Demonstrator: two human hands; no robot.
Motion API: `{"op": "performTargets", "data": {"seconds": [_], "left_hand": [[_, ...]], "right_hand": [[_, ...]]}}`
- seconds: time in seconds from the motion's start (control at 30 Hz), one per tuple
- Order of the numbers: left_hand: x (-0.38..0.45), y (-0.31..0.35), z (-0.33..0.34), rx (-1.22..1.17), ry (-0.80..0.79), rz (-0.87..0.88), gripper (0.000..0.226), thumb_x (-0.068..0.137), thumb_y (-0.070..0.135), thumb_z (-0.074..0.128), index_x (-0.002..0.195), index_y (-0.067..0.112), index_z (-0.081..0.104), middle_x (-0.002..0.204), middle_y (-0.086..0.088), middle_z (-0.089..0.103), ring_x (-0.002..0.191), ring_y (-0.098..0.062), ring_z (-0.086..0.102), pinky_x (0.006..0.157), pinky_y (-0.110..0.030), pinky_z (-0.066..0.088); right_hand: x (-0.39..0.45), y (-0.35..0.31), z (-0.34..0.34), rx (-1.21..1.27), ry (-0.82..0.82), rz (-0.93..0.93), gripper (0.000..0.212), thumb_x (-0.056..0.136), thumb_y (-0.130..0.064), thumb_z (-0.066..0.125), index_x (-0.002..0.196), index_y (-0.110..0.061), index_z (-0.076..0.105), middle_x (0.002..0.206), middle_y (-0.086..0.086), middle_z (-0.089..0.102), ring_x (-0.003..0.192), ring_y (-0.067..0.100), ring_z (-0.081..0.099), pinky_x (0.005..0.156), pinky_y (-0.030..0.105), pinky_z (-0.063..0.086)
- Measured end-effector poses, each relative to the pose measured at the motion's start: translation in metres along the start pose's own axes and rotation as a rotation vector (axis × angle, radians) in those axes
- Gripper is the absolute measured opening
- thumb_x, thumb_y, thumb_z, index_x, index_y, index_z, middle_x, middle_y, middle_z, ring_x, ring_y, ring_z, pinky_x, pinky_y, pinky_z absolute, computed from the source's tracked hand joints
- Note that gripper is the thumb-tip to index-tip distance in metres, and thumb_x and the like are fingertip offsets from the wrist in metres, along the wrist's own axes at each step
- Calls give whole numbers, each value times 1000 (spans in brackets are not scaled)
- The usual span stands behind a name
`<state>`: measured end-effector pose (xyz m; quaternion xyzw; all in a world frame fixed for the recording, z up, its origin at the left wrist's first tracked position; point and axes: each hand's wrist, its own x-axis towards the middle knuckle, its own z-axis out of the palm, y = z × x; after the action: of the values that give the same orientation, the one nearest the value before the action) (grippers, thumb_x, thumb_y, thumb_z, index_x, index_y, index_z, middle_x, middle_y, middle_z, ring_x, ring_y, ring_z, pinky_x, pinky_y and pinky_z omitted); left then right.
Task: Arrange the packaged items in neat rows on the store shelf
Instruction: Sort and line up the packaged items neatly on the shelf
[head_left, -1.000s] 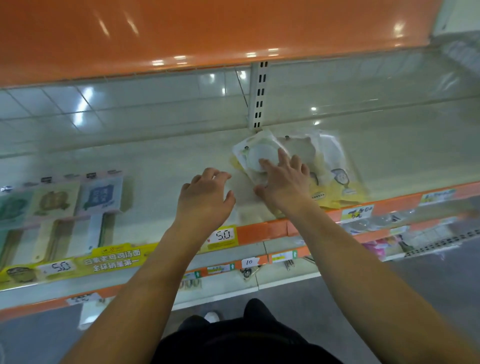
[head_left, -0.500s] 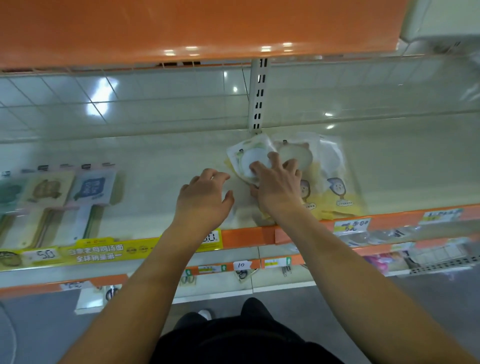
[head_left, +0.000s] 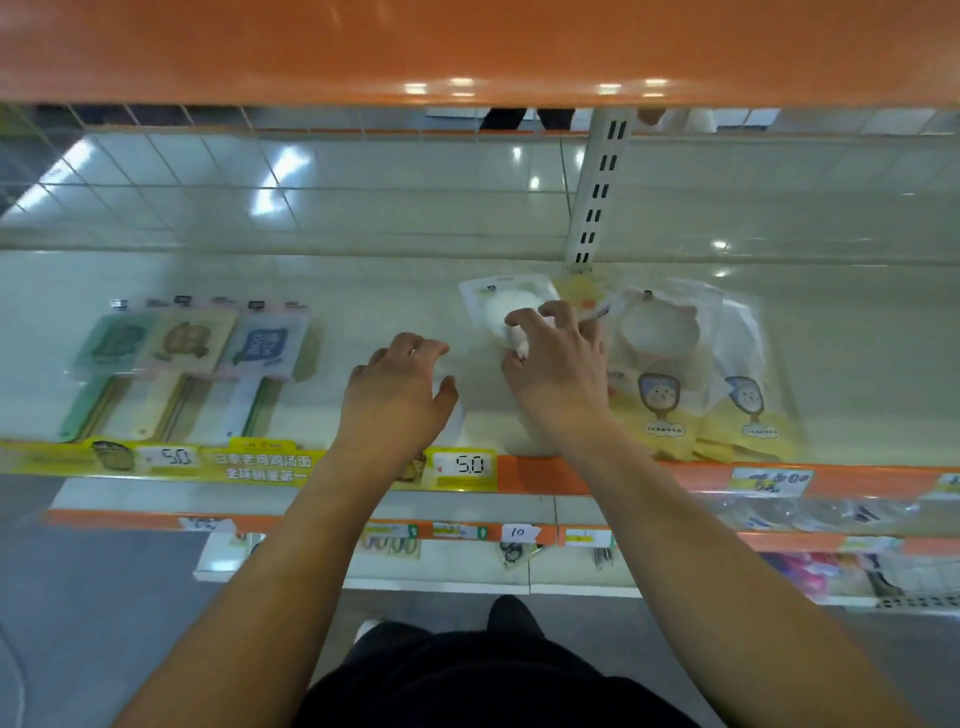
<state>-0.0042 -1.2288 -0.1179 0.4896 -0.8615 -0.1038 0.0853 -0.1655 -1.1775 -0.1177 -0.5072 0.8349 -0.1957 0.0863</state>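
Price tags (head_left: 470, 464) "5.0", tag (head_left: 517, 531) "10"

Single head-worn wide-angle view, looking forward and steeply down from above and behind the hands. Left hand (head_left: 397, 395) and right hand (head_left: 558, 371) sit mid-frame, close up, reaching away over the shelf (head_left: 363, 291). Forearms run in from bottom edge. No second view.

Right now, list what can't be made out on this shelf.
- Head view: the lower part of the white round-item package is hidden by the right hand.
- What the right hand's grip closes on: fingers curl at the package, contact unclear.
- Printing on the three flat packs at left: blurred.
- The handwritten price tag at right: too smeared to read.
- Lower-shelf goods: blurred, cut off by the frame edge.
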Motion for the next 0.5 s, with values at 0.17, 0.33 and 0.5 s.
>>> {"op": "performTargets", "data": {"seconds": [0.17,0.33,0.5], "left_hand": [[-6,-43,-11,-21,40,-29,40,91,34,53,129,24,54,133,-2,51,114,-26,54,92,-38,44],[-3,-96,-24,-30,23,-7,40,91,34,52,130,24,54,133,0,51,115,-26,54,92,-38,42],[7,-145,-38,-16,22,16,40,91,35,51,130,25,52,134,2,49,123,-24,46,100,-38,34]], "right_hand": [[1,-48,18,12,-6,-21,42,89,-32,57,131,-34,53,144,-1,38,121,35,36,102,38,30],[4,-99,44,1,-15,9,41,90,-33,57,131,-34,52,144,0,36,118,34,38,99,35,31],[7,-142,70,-11,4,70,41,91,-36,55,132,-35,51,145,-1,35,118,33,37,102,35,31]]}}
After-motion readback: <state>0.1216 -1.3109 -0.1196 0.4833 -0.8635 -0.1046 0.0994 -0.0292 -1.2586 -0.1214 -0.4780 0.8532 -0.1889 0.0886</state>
